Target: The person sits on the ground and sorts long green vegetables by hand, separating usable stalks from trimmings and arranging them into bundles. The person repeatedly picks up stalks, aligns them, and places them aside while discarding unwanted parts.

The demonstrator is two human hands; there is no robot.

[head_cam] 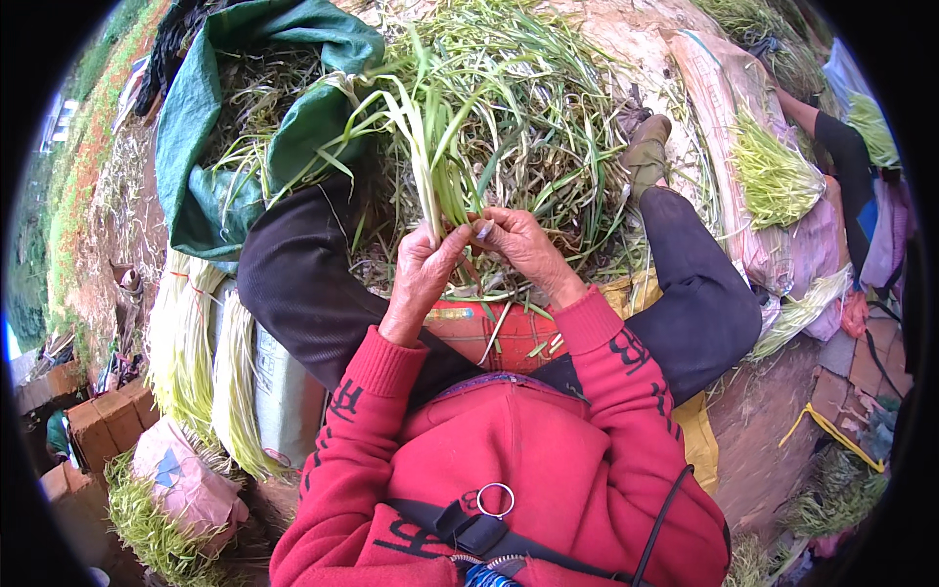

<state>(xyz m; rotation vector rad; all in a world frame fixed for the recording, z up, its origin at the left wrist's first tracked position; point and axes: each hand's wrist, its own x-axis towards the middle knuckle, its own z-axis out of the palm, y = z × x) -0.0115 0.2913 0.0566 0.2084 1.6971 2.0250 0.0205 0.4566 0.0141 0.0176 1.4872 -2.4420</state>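
Note:
My left hand (423,268) is closed round the lower ends of a small bunch of pale green leafy stalks (425,165), whose leaves point away from me. Against it, my right hand (517,242) pinches the stalk bases between thumb and fingers, and something whitish shows at its thumb. Behind both hands lies a large heap of loose green and withered leaves (528,132), between my legs. Cut bits of stalk lie on a red plaid cloth (513,341) below the hands.
An open green sack (183,125) of plant scraps stands at the left, above tied bundles of pale stalks (180,330) on a box. At the right, a bundle of leafy stalks (777,172) rests on woven sacking (715,95), near another person's arm (843,147). Bricks (110,422) stand lower left.

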